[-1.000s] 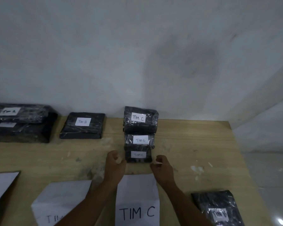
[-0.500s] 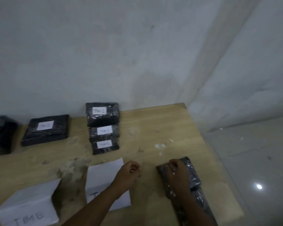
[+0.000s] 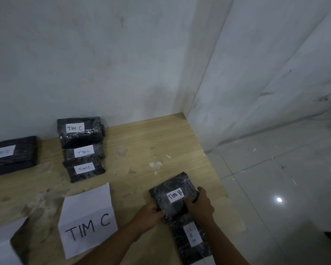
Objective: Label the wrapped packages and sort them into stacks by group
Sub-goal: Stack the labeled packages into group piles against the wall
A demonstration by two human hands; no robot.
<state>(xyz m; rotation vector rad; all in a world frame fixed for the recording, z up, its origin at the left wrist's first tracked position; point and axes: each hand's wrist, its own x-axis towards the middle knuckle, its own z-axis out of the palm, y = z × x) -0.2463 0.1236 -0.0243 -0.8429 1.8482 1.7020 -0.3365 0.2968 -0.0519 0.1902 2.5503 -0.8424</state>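
A black wrapped package labelled TIM B [image 3: 173,194] lies at the table's right front. My left hand [image 3: 148,215] grips its near left corner and my right hand [image 3: 200,204] grips its right side. Under it lies another black labelled package [image 3: 193,240], its writing too blurred to read. Three black packages labelled TIM C [image 3: 82,148] sit in a stepped row by the wall. A flat black labelled package [image 3: 10,155] lies at the left edge.
A white sheet marked TIM C [image 3: 87,220] lies on the wooden table [image 3: 145,142] in front of me. Another white sheet [image 3: 0,249] shows at the lower left. The table's right edge drops to a tiled floor [image 3: 275,178]. White walls close the back and right.
My view swung right. Both hands left the TIM C row, moved to the right front of the table and took hold of the TIM B package.
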